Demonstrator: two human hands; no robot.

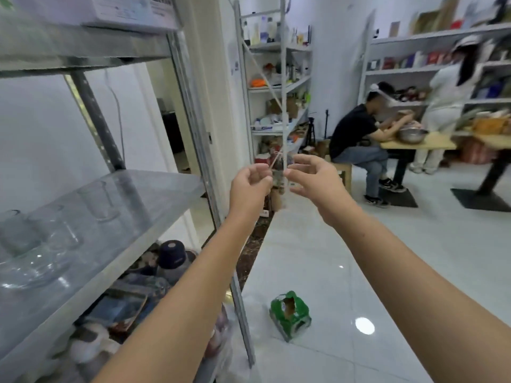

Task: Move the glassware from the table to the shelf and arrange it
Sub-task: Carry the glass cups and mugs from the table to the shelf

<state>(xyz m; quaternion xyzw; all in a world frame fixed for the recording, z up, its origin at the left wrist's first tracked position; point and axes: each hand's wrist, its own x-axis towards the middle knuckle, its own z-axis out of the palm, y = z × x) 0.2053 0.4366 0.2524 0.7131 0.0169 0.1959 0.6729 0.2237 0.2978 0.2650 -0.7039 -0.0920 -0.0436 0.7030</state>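
Both hands, left hand (253, 181) and right hand (309, 175), pinched a clear glass (282, 181) between curled fingers, right of the shelf (154, 194). Blur hid the grip; such a fingertip hold could let it slip, or knock the beakers (99, 200) already there.

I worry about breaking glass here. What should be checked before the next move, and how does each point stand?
1. Glass held between left hand and right hand: cannot tell, too blurred.
2. Free room on the shelf board: ok, its right part is bare.
3. Tall glass on the board upright: ok.
4. Floor by the shelf free: not ok, a green box lies there.
5. Both hands in view: ok.
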